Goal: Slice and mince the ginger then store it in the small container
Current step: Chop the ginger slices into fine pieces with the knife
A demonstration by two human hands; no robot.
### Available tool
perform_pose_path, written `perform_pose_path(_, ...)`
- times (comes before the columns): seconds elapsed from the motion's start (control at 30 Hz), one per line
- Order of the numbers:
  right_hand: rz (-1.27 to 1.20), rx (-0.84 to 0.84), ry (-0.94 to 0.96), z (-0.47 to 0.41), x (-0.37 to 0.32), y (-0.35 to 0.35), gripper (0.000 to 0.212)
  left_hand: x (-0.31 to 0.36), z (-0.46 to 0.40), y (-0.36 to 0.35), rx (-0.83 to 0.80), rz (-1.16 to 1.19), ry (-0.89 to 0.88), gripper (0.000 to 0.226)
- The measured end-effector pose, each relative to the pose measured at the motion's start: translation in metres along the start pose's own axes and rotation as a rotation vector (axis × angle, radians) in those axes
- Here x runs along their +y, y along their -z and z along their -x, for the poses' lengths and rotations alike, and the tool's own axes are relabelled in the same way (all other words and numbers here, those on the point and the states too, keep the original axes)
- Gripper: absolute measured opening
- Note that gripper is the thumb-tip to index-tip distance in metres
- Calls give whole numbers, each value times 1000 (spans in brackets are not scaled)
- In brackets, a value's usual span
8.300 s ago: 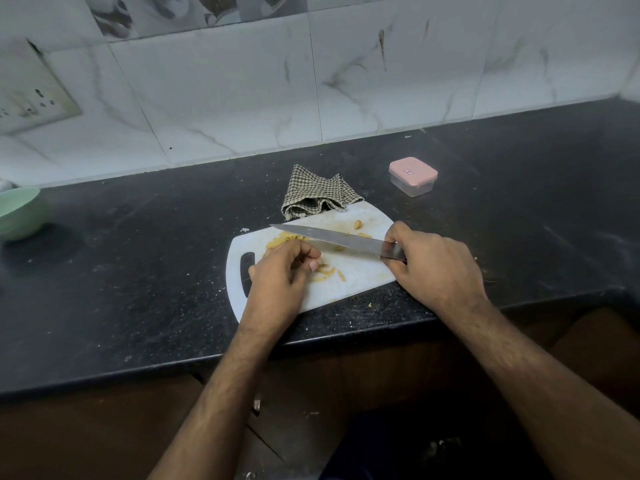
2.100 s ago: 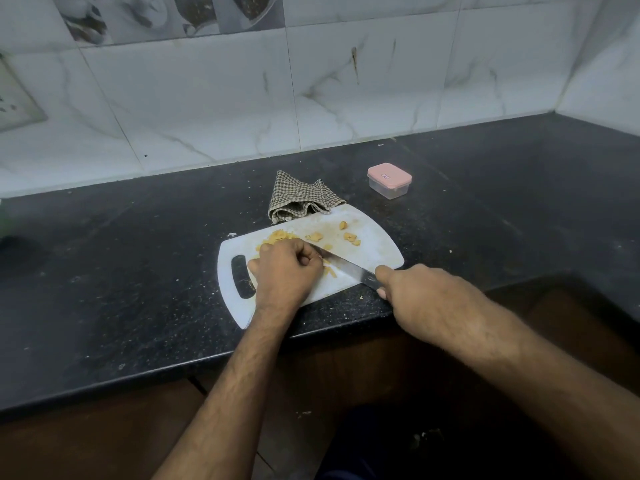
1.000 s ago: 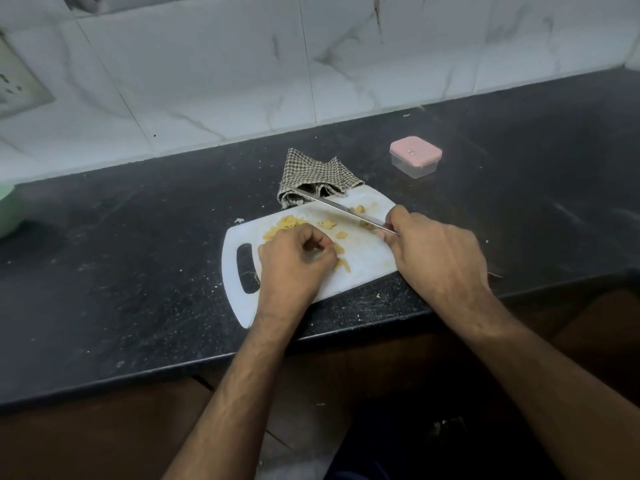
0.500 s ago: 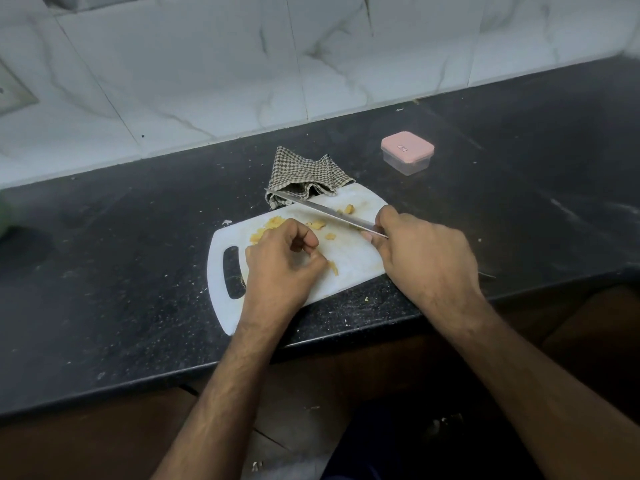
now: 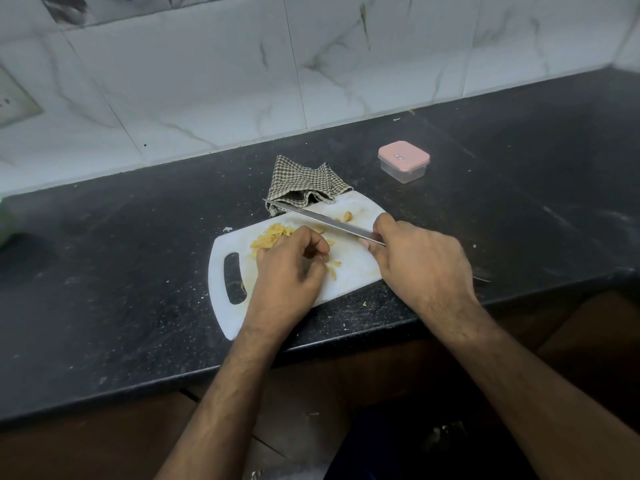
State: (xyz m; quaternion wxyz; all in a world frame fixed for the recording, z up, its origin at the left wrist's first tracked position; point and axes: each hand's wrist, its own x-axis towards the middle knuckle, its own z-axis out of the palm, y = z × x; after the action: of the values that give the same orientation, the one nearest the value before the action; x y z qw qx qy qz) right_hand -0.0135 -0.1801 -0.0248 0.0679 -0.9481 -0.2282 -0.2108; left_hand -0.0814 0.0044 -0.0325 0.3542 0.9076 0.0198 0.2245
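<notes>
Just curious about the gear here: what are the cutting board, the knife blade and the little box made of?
Cutting board: probably plastic, plain matte white with a moulded handle slot. Knife blade: metal, likely steel, grey and shiny. Little box: plastic, clear body, pink lid.

L hand [image 5: 291, 268] fingers curled; R hand [image 5: 422, 261] grips knife [image 5: 322, 220].

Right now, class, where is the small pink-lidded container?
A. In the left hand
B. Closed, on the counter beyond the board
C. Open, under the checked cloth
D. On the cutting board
B: the small container stands on the counter, lid on, beyond the cutting board, untouched by either hand.
</notes>
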Motion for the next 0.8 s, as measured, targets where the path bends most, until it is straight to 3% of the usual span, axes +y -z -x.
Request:
perform_pose_path(0.17,8,8,4,0,1,0,31,-2,2,-1,47,190,58,14)
perform_pose_path(0.63,16,-7,7,0,0,-1,30,0,3,8,110,439,110,11)
perform_pose_path(0.7,12,-7,14,-1,-1,1,30,-5,1,14,19,385,95,12)
perform_pose_path(0.8,5,-6,16,-1,-2,2,31,-20,-3,25,-182,-22,-50,21)
